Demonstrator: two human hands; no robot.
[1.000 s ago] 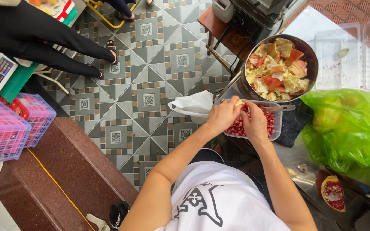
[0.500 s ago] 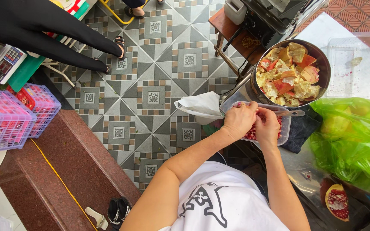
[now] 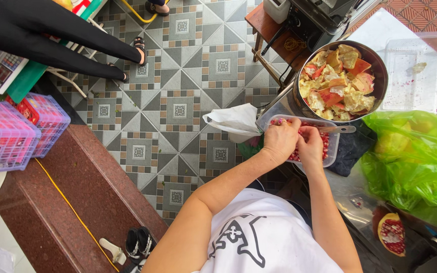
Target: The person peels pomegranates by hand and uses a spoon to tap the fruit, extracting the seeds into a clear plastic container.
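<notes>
Presently we note our left hand and right hand curled together over the tub of red seeds, below the peel bowl; what they grip is hidden. Since before, both stay put.

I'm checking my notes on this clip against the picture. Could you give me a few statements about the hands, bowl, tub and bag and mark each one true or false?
1. Both hands, left hand and right hand, are together over the clear tub of red seeds. True.
2. The metal bowl is empty. False: it is full of yellow and red peel pieces.
3. The green bag lies to the right of the tub. True.
4. A whole uncut fruit sits at the lower right. False: the fruit piece there is cut open.
5. The baskets at the left are green. False: they are purple.
</notes>
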